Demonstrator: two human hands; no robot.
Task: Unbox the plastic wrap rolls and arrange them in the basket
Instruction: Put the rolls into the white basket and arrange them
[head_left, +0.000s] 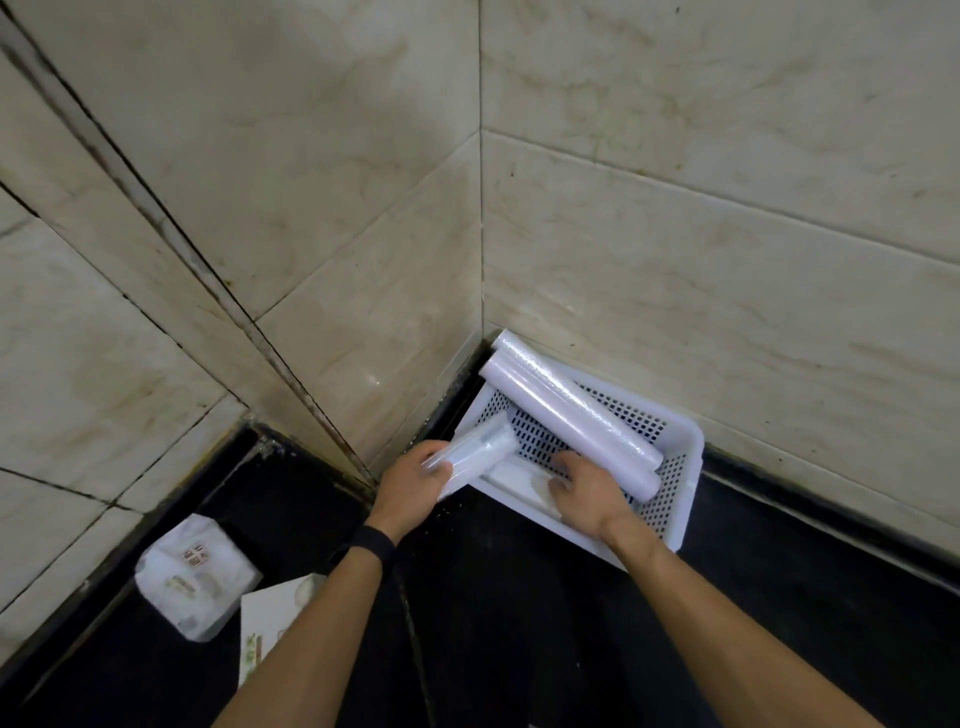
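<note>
Fingers (436, 467) of my left hand (410, 483) grip 1 blurred roll (478, 447); my right hand (582, 488) rests spread, half-hiding another roll (514, 480) in the basket (685, 447); carton (270, 623) print unreadable.

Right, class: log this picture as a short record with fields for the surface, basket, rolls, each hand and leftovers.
surface: black counter in a tiled corner
basket: white, perforated
rolls in basket: two long rolls, propped on its rim
left hand: holds a roll
right hand: inside basket, on a roll
leftovers: boxes at left
</note>
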